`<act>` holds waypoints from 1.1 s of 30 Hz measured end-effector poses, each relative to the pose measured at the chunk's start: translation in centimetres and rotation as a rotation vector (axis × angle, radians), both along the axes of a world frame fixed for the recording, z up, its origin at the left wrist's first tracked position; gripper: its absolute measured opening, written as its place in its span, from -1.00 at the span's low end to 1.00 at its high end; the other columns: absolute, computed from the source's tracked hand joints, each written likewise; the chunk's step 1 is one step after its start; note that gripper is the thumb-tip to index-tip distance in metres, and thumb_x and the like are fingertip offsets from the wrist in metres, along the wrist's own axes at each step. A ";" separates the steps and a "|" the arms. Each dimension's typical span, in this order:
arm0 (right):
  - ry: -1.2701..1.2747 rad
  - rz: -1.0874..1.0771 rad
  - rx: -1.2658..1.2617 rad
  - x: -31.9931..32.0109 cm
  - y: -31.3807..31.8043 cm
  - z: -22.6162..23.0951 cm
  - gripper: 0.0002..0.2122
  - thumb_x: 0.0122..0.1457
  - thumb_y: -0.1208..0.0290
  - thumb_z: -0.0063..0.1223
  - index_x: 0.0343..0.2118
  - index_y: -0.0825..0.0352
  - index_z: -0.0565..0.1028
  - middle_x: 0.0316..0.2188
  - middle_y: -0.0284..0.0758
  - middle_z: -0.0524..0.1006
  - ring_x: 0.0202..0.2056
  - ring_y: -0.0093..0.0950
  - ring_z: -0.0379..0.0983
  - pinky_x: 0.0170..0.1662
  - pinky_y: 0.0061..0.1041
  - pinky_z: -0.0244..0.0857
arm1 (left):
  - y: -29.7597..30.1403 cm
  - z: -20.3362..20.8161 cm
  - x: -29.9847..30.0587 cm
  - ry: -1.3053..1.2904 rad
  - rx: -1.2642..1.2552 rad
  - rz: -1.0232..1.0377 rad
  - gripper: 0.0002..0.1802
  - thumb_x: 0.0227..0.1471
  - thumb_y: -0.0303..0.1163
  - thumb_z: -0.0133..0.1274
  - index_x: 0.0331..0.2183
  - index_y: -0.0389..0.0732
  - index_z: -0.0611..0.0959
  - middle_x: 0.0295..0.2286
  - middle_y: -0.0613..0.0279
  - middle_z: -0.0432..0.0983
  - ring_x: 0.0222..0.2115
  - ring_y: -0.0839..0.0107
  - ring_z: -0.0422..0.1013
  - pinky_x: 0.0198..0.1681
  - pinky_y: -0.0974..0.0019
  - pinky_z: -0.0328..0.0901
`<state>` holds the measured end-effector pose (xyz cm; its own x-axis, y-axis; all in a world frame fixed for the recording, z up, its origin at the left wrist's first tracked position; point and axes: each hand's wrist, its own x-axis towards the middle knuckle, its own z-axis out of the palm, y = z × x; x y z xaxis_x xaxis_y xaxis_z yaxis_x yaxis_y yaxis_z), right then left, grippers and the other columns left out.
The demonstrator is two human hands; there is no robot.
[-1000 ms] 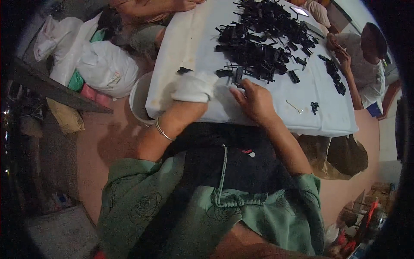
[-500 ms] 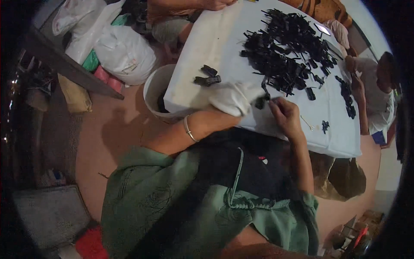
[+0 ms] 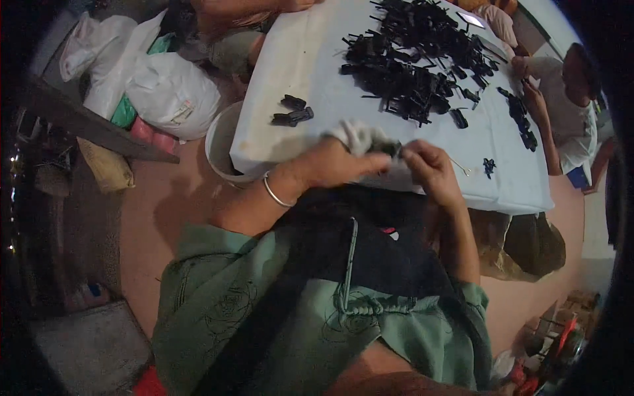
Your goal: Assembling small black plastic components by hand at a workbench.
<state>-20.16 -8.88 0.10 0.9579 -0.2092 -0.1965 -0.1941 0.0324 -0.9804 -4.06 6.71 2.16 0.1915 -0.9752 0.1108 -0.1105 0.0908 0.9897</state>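
My left hand point(image 3: 333, 164) is closed round a bunched white cloth point(image 3: 356, 135), its thumb stretched toward a small black part point(image 3: 391, 149) at the cloth's edge. Pinched fingers of my right hand point(image 3: 432, 170) grip the other end of that part, which is mostly hidden and blurred. Both hands are close together over the table's near edge. Beyond them lies a large heap of black plastic parts point(image 3: 422, 63). A few similar black pieces point(image 3: 292, 112) rest apart to the left. Right of my right hand are a thin wire-like tool point(image 3: 463, 169) and a cluster of tiny black pieces point(image 3: 489, 167).
The white-covered table point(image 3: 277, 69) has a white bucket point(image 3: 221, 145) at its left corner. More black parts point(image 3: 518, 119) lie in a row before a person point(image 3: 561, 105) seated right. Another person's arm point(image 3: 244, 6) is at the far left. Full white bags point(image 3: 172, 96) stand left.
The cloth has drawn back and my left thumb now reaches toward my right fingers, at the black part. The whole view has shifted, so the table sits further up and left.
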 end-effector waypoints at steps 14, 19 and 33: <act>-0.523 -0.468 -1.013 2.6 5.4 0.3 -0.89 -0.06 0.49 0.08 -0.50 0.34 0.38 -0.67 -0.27 0.40 -0.67 -0.44 0.31 -0.61 -0.53 0.18 | -2.0 -3.5 -1.5 -0.016 -0.261 0.232 -0.75 -0.07 -0.51 0.01 -0.26 -0.29 0.43 -0.49 0.30 0.42 -0.50 0.59 0.35 -0.50 0.51 0.31; -0.165 -0.374 -0.391 2.7 3.1 0.6 -0.80 0.09 0.37 -0.03 -0.57 0.37 0.36 -0.70 -0.55 0.27 -0.60 -0.78 0.08 -0.58 -0.72 -0.03 | -0.8 -2.5 -1.7 0.320 -0.032 0.076 -0.68 -0.06 -0.51 -0.02 -0.19 -0.29 0.37 -0.47 0.29 0.41 -0.51 0.61 0.34 -0.54 0.49 0.29; -0.168 -0.226 -0.208 2.7 3.9 -2.2 -0.66 0.20 0.20 -0.28 -0.47 0.40 0.39 -0.60 -0.54 0.35 -0.53 -0.75 0.17 -0.47 -0.72 0.10 | -1.2 -3.4 -2.1 -0.739 -0.322 0.347 -0.80 -0.15 -0.49 -0.01 -0.36 -0.31 0.51 -0.51 -0.03 0.42 -0.54 0.16 0.38 -0.47 0.30 0.29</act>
<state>-17.42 -5.01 -2.06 0.8980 -0.4389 0.0291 -0.0400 -0.1473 -0.9883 -6.20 5.46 -1.23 0.2422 -0.7748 0.5840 -0.7863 0.1959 0.5860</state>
